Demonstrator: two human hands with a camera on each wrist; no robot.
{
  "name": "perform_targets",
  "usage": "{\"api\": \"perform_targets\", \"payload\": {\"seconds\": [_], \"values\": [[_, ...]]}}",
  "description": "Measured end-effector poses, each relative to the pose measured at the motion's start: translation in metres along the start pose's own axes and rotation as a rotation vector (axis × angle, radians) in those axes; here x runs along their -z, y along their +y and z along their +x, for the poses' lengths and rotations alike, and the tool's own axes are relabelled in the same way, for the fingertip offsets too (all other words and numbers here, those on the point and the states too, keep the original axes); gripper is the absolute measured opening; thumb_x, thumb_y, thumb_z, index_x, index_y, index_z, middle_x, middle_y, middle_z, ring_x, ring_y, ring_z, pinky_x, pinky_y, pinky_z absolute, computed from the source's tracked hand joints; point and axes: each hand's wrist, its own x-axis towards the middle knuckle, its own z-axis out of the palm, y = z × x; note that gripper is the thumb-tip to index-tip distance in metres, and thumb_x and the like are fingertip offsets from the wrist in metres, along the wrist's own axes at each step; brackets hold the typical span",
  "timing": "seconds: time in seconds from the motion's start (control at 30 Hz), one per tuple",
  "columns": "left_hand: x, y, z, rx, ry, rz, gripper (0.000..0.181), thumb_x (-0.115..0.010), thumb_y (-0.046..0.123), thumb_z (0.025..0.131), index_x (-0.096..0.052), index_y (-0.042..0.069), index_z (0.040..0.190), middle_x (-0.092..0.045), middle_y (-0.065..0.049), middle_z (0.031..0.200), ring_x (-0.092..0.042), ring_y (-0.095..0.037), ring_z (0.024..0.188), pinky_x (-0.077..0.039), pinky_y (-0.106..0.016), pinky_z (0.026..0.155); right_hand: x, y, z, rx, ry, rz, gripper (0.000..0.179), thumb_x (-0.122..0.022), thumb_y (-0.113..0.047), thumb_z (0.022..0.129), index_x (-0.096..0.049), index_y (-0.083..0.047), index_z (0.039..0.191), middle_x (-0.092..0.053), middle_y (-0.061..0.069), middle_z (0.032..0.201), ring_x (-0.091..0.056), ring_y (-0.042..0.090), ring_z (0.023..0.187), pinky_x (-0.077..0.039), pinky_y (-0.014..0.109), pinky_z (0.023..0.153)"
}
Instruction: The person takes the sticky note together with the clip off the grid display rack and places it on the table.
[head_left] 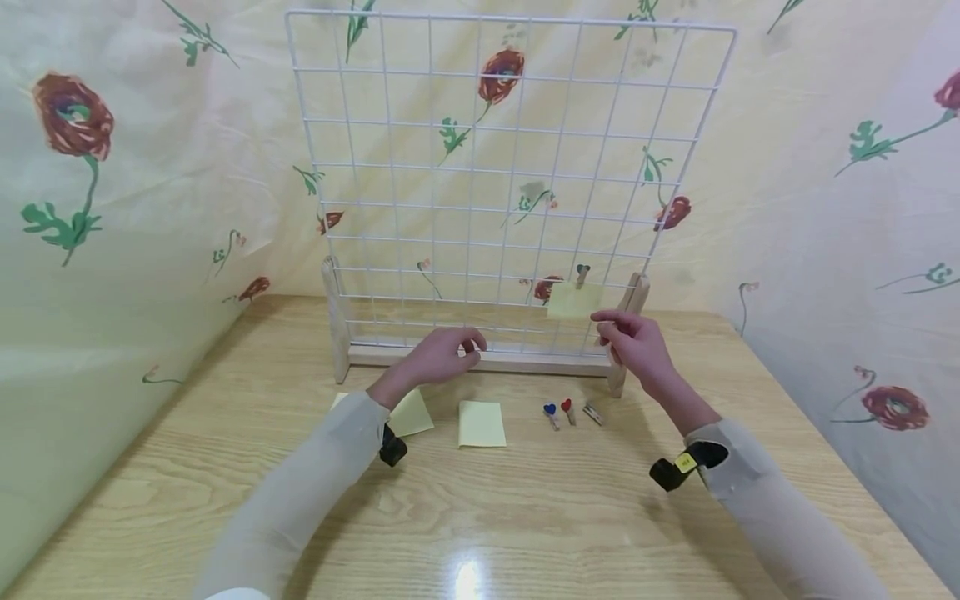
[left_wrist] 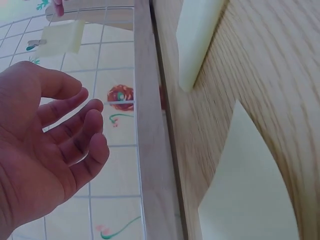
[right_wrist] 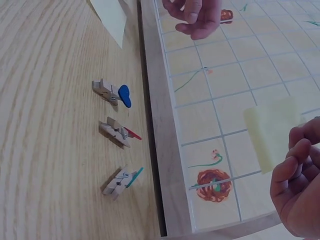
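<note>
A yellow sticky note [head_left: 574,301] hangs low on the right side of a white wire grid [head_left: 468,175], held by a small wooden clothespin [head_left: 582,277] with a dark heart. Right beside the note's lower right corner is my right hand [head_left: 634,343], its fingers loosely bent and the forefinger reaching toward the paper. In the left wrist view, a gap shows between that hand's fingertip and the note. My left hand [head_left: 444,354] hovers before the grid's lower middle, palm empty and fingers relaxed in a loose curve [left_wrist: 55,145].
On the wooden table, three clothespins lie in a row, with a blue heart [right_wrist: 124,95], a red heart [right_wrist: 117,132] and a green heart [right_wrist: 121,182]. A yellow note pad [head_left: 482,424] lies left of them. Loose notes [head_left: 411,414] lie partly under my left forearm. Wooden feet [head_left: 337,321] support the grid.
</note>
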Motion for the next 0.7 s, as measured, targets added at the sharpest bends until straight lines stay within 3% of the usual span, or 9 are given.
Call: {"api": "perform_targets", "payload": {"seconds": [0.23,0.5,0.7], "values": [[-0.005,0.004,0.008,-0.005,0.007,-0.074,0.024,-0.055,0.015,0.093,-0.064,0.006,0.113,-0.067,-0.007,0.100,-0.057,-0.013,0.073,-0.046,-0.026,0.065,0.000,-0.006,0.002,0.011,-0.016,0.011,0.034,-0.053,-0.013,0.099,-0.055,0.006,0.127,-0.059,-0.005,0.078,-0.042,0.006,0.052,-0.038,0.022,0.048],[-0.016,0.009,0.020,-0.002,0.021,-0.183,0.026,-0.054,0.014,0.094,-0.063,0.003,0.116,-0.067,-0.008,0.108,-0.063,-0.017,0.092,-0.051,-0.027,0.076,-0.001,-0.007,0.005,0.010,-0.019,0.045,0.036,-0.051,-0.016,0.100,-0.053,0.005,0.129,-0.062,-0.005,0.080,-0.045,0.006,0.053,-0.041,0.023,0.050],[-0.023,0.019,0.030,0.004,0.013,-0.275,0.028,-0.055,0.014,0.095,-0.060,0.002,0.120,-0.067,-0.011,0.112,-0.064,-0.020,0.095,-0.053,-0.027,0.073,-0.002,-0.008,0.008,0.001,-0.009,0.046,0.039,-0.049,-0.022,0.101,-0.052,0.000,0.133,-0.064,-0.003,0.081,-0.048,0.007,0.054,-0.043,0.022,0.051]]}}
